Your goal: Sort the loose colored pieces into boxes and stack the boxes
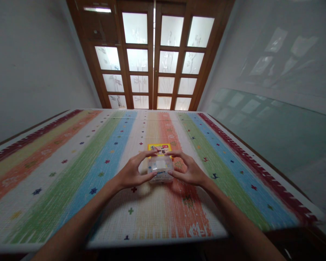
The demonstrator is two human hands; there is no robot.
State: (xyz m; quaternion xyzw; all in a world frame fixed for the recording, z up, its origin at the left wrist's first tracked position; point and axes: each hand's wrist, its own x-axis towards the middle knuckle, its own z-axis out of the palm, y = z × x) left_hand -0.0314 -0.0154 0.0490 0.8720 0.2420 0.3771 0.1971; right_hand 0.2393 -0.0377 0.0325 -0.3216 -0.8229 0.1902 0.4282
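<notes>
A clear plastic box point(160, 167) is held between my two hands at the middle of the table, near its front part. My left hand point(134, 170) grips its left side, thumb at the near edge and fingers at the far edge. On the right side my right hand point(188, 168) holds it the same way. Small blue and white contents show faintly through the plastic; I cannot make out what they are. Just behind the box lies a yellow printed card or packet point(159, 146) with dark pictures and a red label, partly hidden by my fingers.
A striped cloth point(105, 174) in several colours covers the table. Beyond the far edge stand wooden doors point(153, 54) with frosted panes. White walls rise at left and right, and a pale glass-like panel point(260, 123) leans along the right wall.
</notes>
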